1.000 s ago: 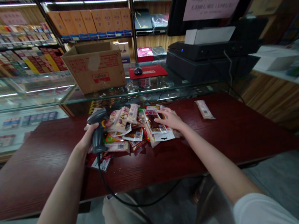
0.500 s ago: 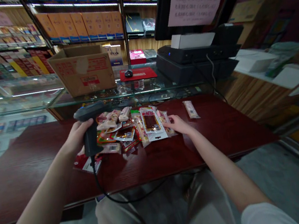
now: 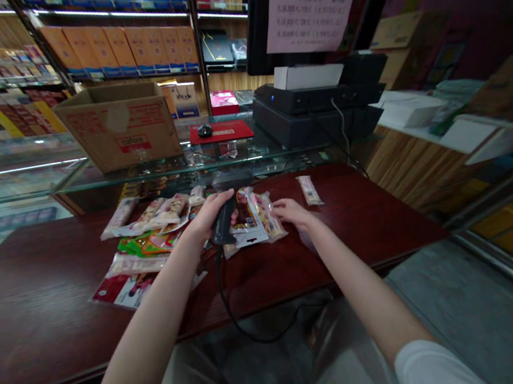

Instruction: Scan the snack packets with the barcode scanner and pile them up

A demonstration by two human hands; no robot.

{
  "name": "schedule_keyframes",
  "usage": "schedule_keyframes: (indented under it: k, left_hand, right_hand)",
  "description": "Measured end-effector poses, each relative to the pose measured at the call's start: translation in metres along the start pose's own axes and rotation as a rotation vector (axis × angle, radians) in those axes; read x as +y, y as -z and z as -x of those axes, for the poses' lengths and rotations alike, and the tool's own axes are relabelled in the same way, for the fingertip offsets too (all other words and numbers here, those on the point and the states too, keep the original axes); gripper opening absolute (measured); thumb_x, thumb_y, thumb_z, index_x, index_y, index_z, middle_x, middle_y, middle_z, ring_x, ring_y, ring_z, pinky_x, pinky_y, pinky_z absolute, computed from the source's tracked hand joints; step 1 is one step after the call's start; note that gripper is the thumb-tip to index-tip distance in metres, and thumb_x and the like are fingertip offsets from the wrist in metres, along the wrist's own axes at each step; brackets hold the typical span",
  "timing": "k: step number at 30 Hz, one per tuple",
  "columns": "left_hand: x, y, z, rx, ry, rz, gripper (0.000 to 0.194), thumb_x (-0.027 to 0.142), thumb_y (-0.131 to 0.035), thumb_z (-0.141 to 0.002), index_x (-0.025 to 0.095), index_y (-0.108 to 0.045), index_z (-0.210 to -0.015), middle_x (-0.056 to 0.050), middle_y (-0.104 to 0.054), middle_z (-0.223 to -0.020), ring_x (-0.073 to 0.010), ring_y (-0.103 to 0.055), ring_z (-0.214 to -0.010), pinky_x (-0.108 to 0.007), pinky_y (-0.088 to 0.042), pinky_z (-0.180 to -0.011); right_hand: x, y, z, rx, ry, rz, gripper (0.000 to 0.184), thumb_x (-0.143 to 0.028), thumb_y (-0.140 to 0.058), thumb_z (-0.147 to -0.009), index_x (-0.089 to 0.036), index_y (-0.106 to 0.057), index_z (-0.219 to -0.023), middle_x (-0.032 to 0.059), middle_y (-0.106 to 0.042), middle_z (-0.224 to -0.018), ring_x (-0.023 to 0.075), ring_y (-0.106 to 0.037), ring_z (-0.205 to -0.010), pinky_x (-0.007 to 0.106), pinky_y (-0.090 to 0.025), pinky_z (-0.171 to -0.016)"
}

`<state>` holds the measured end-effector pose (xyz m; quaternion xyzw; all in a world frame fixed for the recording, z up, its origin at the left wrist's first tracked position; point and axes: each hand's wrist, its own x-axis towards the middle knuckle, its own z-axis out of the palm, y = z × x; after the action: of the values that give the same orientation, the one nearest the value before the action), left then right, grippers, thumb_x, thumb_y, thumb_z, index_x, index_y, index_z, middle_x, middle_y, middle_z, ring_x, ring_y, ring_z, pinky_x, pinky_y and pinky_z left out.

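Note:
My left hand (image 3: 217, 215) is wrapped round the handle of a dark barcode scanner (image 3: 224, 221), held above the snack packets. Its cord hangs down past the table edge. Under and behind the scanner lies a white-edged snack packet (image 3: 251, 238), partly hidden. The fingers of my right hand (image 3: 291, 212) close on the right edge of a clear-wrapped snack packet (image 3: 268, 217). Left of the scanner spreads a pile with pale wrapped snacks (image 3: 170, 210), a green and orange packet (image 3: 146, 243) and a red and white packet (image 3: 125, 289). One wrapped snack bar (image 3: 309, 190) lies apart on the right.
Everything lies on a dark red table (image 3: 33, 304). Behind it, a glass counter carries an open cardboard box (image 3: 127, 132), a mouse (image 3: 205, 131) on a red mat (image 3: 240, 129), and a black cash drawer (image 3: 294, 122) below a monitor. Stocked shelves stand at the back.
My left hand has carried the scanner rightward, from over the pile's left side to over the packets by my right hand. My right hand stays at the same packet. The view has shifted slightly.

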<state>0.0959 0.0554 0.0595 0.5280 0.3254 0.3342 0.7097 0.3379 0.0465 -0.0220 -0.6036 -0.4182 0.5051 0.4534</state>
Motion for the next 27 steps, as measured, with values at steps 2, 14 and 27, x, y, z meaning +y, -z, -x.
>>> schedule_keyframes:
  k: [2,14,27]
  left_hand:
    - [-0.008,-0.002,-0.005,-0.035,-0.006,0.011,0.048,0.056,-0.069,-0.073,0.01,-0.062,-0.084,-0.001,-0.054,-0.049,-0.0101,-0.049,-0.04,-0.019,-0.036,-0.036]
    - [-0.032,-0.013,0.004,-0.184,-0.007,0.096,0.058,0.066,-0.061,-0.078,0.011,-0.061,-0.096,-0.001,-0.054,-0.051,-0.0104,-0.047,-0.039,-0.021,-0.035,-0.037]
    - [-0.037,-0.049,0.015,-0.247,-0.039,-0.007,0.061,0.075,-0.063,-0.069,0.015,-0.054,-0.078,0.002,-0.053,-0.049,-0.0087,-0.045,-0.039,-0.021,-0.034,-0.038]
  right_hand:
    - [0.002,0.007,-0.003,0.017,0.005,-0.1,0.022,-0.011,-0.071,-0.064,-0.016,-0.065,-0.085,0.0018,-0.069,-0.072,0.0139,-0.064,-0.063,0.026,-0.053,-0.061]
    - [-0.007,0.057,-0.017,0.328,0.558,-0.533,0.046,-0.028,-0.073,-0.066,-0.029,-0.055,-0.108,-0.0007,-0.062,-0.114,0.0182,-0.064,-0.099,0.042,-0.058,-0.087]
    - [-0.016,0.034,0.008,0.3,0.488,-0.127,0.054,-0.04,-0.057,-0.083,-0.027,-0.045,-0.134,0.0064,-0.057,-0.137,0.0203,-0.058,-0.12,0.035,-0.053,-0.094]
